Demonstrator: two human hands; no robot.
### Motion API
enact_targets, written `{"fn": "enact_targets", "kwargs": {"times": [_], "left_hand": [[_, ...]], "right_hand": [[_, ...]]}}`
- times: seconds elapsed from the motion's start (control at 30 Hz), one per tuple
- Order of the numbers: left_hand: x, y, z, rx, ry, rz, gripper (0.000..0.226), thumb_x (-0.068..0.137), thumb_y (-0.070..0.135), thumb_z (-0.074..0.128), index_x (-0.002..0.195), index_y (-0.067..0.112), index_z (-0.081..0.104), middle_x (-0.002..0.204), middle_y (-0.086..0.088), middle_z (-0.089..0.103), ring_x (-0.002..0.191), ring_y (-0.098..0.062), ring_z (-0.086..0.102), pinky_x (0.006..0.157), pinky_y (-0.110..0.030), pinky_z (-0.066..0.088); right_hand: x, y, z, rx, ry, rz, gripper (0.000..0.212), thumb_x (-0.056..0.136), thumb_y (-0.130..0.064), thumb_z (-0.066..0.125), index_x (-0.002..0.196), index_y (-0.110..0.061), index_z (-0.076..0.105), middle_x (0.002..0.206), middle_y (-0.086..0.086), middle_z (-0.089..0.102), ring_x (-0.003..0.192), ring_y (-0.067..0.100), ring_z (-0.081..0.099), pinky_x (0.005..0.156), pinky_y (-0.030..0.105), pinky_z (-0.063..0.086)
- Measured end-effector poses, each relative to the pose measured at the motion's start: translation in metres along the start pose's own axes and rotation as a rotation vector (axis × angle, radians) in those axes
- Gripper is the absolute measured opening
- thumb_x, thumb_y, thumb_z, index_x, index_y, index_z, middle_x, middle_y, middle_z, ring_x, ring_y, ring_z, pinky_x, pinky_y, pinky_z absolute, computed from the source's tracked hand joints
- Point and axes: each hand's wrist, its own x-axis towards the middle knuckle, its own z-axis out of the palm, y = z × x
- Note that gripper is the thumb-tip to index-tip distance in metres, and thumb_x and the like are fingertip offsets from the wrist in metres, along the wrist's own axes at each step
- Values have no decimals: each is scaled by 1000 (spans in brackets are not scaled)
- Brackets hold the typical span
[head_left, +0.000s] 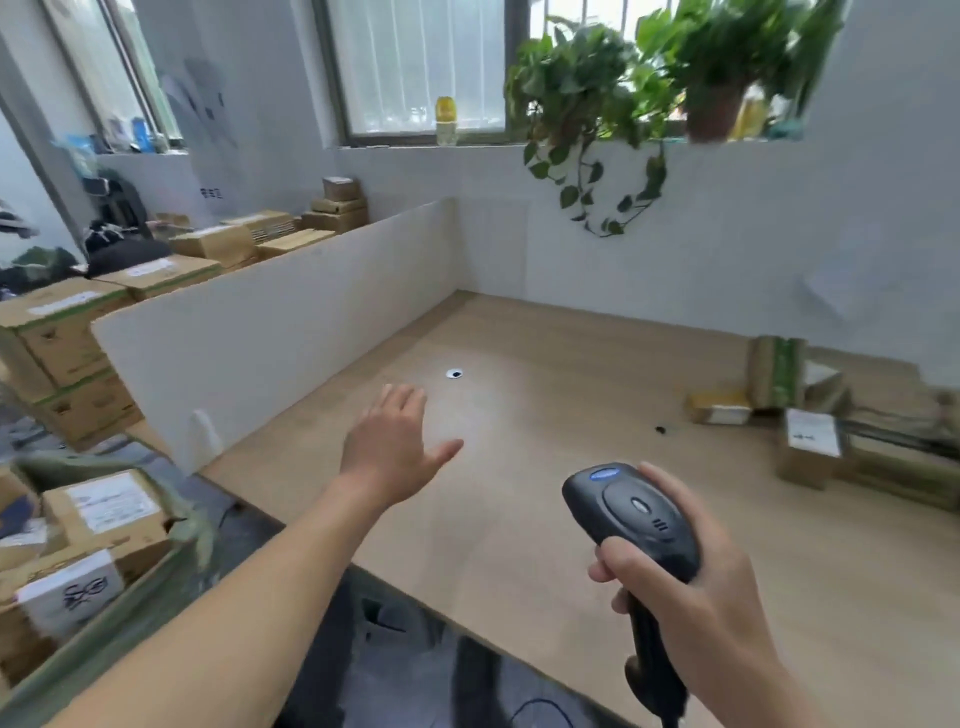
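Note:
My right hand (691, 587) grips the handle of a black handheld barcode scanner (631, 512), whose head with a blue light points away from me over the wooden table (519, 545). My left hand (392, 444) hovers above the table's left part, fingers straight and spread, holding nothing. Several small cardboard parcels (810, 447) with white labels lie at the table's right side, well beyond the scanner.
A white partition (270, 322) borders the table on the left and back. A green crate (104, 587) of labelled parcels stands at lower left, stacked cartons (67, 338) behind the partition. A cable hole (454, 373) marks the table's middle. Potted plants (582, 98) hang from the windowsill.

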Motion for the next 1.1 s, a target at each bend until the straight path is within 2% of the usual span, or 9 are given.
{"fn": "enact_targets", "kwargs": {"times": [0.27, 0.4, 0.57, 0.77, 0.83, 0.9, 0.97, 1.03, 1.1], "left_hand": [[25, 195, 15, -135, -54, 282, 81, 92, 64, 55, 153, 16, 35, 157, 1, 36, 140, -20, 41, 103, -35, 40], [35, 285, 32, -196, -104, 430, 84, 90, 67, 55, 154, 17, 35, 155, -1, 40, 140, -20, 42, 105, -36, 42], [42, 390, 56, -242, -166, 597, 80, 90, 68, 54, 151, 19, 39, 150, -1, 47, 137, -21, 45, 104, -38, 44], [51, 488, 90, -258, -265, 754, 75, 91, 67, 53, 147, 17, 43, 145, -2, 51, 130, -22, 50, 95, -39, 49], [58, 516, 102, -260, -294, 794, 74, 91, 67, 53, 145, 17, 44, 144, -4, 51, 129, -23, 50, 96, -39, 49], [66, 545, 113, -266, -313, 840, 74, 92, 67, 53, 144, 16, 44, 143, -4, 51, 131, -23, 48, 97, -39, 48], [70, 572, 124, -278, -324, 889, 75, 91, 67, 53, 145, 16, 44, 145, -5, 51, 132, -24, 48, 98, -40, 48], [68, 598, 132, -287, -357, 930, 76, 91, 67, 54, 145, 15, 45, 143, -6, 52, 129, -24, 51, 98, -39, 49], [63, 625, 140, -288, -395, 960, 72, 90, 67, 55, 140, 15, 49, 137, -5, 55, 121, -23, 55, 93, -37, 51]], "right_hand": [[-36, -14, -138, -11, 322, -22, 72, 57, -26, 81, 123, -42, 58, 97, 17, 75, 58, 16, 69, 49, 26, 54], [-54, -11, -197, -44, 493, -22, 91, 47, -42, 83, 134, -33, 57, 97, 15, 76, 64, 21, 71, 51, 28, 55], [-67, -7, -253, -51, 700, -31, 89, 48, -48, 82, 132, -34, 57, 93, 12, 76, 73, 29, 74, 52, 30, 56], [-63, 3, -304, -115, 834, 26, 85, 60, -31, 99, 133, -31, 55, 86, 16, 74, 76, 45, 68, 55, 36, 57], [-56, 8, -320, -122, 874, 37, 87, 58, -29, 97, 134, -31, 56, 86, 15, 75, 72, 40, 68, 54, 34, 57], [-48, 12, -334, -97, 930, 27, 93, 49, -42, 95, 133, -33, 57, 88, 13, 75, 72, 31, 71, 54, 33, 57], [-42, 18, -347, -68, 982, 12, 99, 40, -59, 95, 129, -37, 58, 91, 13, 75, 76, 32, 73, 55, 35, 58], [-39, 24, -360, -47, 1019, 15, 96, 42, -62, 93, 127, -39, 58, 92, 13, 74, 77, 33, 72, 56, 34, 58], [-37, 26, -372, -20, 1053, 20, 105, 35, -73, 92, 129, -38, 58, 94, 12, 74, 78, 33, 73, 57, 35, 58]]}}
